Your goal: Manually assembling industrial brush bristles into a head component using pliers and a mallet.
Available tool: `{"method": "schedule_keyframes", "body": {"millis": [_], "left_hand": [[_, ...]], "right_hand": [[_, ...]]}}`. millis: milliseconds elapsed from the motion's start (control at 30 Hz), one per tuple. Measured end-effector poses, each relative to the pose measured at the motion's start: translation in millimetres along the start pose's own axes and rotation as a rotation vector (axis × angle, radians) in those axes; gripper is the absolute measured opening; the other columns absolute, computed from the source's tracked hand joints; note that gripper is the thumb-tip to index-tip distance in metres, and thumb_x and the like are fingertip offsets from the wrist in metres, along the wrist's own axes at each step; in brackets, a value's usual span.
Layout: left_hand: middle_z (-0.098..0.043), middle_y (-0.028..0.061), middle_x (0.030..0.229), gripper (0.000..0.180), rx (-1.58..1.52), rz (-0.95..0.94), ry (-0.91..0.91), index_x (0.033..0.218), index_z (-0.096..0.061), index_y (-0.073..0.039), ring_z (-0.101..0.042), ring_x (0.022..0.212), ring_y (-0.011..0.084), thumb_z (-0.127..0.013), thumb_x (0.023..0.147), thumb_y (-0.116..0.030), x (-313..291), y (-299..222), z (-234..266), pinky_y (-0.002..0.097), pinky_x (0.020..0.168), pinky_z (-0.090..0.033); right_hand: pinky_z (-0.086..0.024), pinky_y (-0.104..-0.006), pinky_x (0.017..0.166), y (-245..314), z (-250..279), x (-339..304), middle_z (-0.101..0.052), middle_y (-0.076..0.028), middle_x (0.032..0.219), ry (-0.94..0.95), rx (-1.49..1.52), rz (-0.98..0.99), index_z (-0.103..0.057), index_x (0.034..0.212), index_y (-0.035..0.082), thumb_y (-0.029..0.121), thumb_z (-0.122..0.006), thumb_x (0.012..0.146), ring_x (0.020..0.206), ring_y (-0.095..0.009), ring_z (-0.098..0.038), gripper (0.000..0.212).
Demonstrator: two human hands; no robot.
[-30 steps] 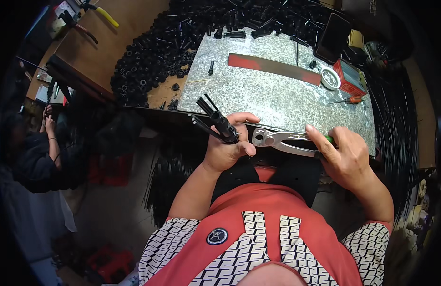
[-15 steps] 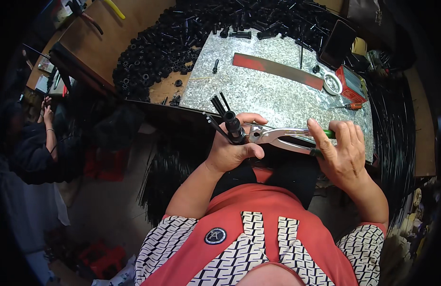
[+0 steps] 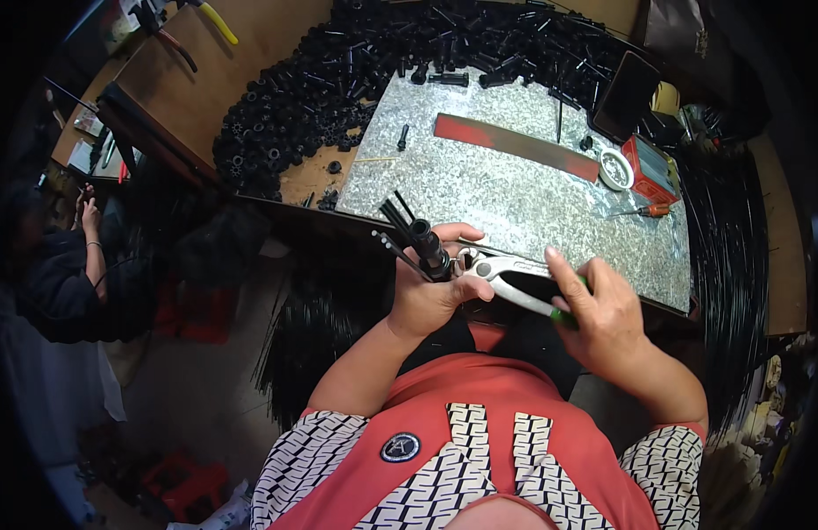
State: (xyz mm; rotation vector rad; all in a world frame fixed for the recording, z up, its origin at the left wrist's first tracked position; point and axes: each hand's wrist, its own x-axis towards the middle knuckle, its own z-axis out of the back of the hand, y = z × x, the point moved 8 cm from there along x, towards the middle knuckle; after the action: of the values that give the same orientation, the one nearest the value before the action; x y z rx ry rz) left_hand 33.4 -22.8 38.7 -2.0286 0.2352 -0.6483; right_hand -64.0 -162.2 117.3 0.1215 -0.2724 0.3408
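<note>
L hand (image 3: 426,305): grips blk tube (image 3: 430,250), rods (image 3: 394,213)
R hand (image 3: 606,314): grips pliers (image 3: 485,268)
Pliers: R of tube; prob. mid-job, completion unconf.

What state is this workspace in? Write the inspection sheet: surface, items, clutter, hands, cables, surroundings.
Surface: speckled grey board, bearing a flat red and grey bar.
Items: black cylindrical tube, thin black rods, silver metal pliers with green handles.
Clutter: small black parts heaped behind and left of the board; round white dish.
Hands: left hand holds tube and rods; right hand grips pliers.
Cables: long thin black strands at right; cannot tell if cables.
Surroundings: another person at left.
</note>
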Motion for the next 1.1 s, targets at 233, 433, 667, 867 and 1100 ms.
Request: {"method": "schedule_keyframes", "body": {"millis": [233,433,667,867,1100], "left_hand": [[-0.058,-0.0032,0.077,0.048,0.032,0.073,0.052,0.102,-0.062,-0.001,-0.048,0.069,0.0033,-0.087,0.065,-0.019,-1.6,11.0,7.6,0.0193,0.059,-0.038],[-0.061,-0.0017,0.084,0.045,0.108,0.178,0.124,0.093,-0.068,-0.003,-0.049,0.070,0.0041,-0.089,0.062,-0.029,0.6,10.9,6.3,0.0201,0.062,-0.040],[-0.061,-0.0015,0.082,0.070,0.156,0.188,0.134,0.099,-0.064,0.000,-0.047,0.068,0.0026,-0.082,0.061,-0.055,3.9,5.1,1.9,0.0185,0.058,-0.035],[-0.058,-0.0035,0.076,0.070,0.130,0.234,0.161,0.098,-0.064,0.000,-0.045,0.065,0.0015,-0.082,0.060,-0.056,1.1,10.1,2.3,0.0180,0.055,-0.032],[-0.058,-0.0030,0.076,0.070,0.135,0.249,0.207,0.097,-0.064,0.000,-0.046,0.066,0.0022,-0.082,0.059,-0.056,4.0,7.8,0.2,0.0183,0.056,-0.033]], "right_hand": [[-0.039,-0.0365,0.055,0.7,-3.5,0.4,-0.044,-0.010,0.078,0.018,0.073,0.001,-0.047,0.135,0.008,0.001,-0.072,0.066,0.063,-0.025,-0.048,0.074],[-0.039,-0.0360,0.055,1.4,7.0,5.7,-0.044,-0.010,0.078,-0.020,-0.111,0.130,-0.046,0.136,0.010,0.000,-0.071,0.066,0.063,-0.024,-0.048,0.075],[-0.040,-0.0360,0.056,-2.1,-2.0,5.2,-0.045,-0.010,0.078,0.081,0.056,0.061,-0.046,0.136,0.010,-0.001,-0.070,0.066,0.064,-0.024,-0.048,0.075],[-0.040,-0.0360,0.056,-0.8,-0.5,6.3,-0.044,-0.009,0.078,0.054,0.000,0.106,-0.044,0.137,0.010,-0.001,-0.070,0.067,0.064,-0.024,-0.048,0.076],[-0.039,-0.0356,0.056,-2.2,1.9,6.7,-0.043,-0.009,0.076,0.052,-0.053,0.115,-0.049,0.134,0.010,0.000,-0.068,0.067,0.065,-0.023,-0.047,0.070]]}}
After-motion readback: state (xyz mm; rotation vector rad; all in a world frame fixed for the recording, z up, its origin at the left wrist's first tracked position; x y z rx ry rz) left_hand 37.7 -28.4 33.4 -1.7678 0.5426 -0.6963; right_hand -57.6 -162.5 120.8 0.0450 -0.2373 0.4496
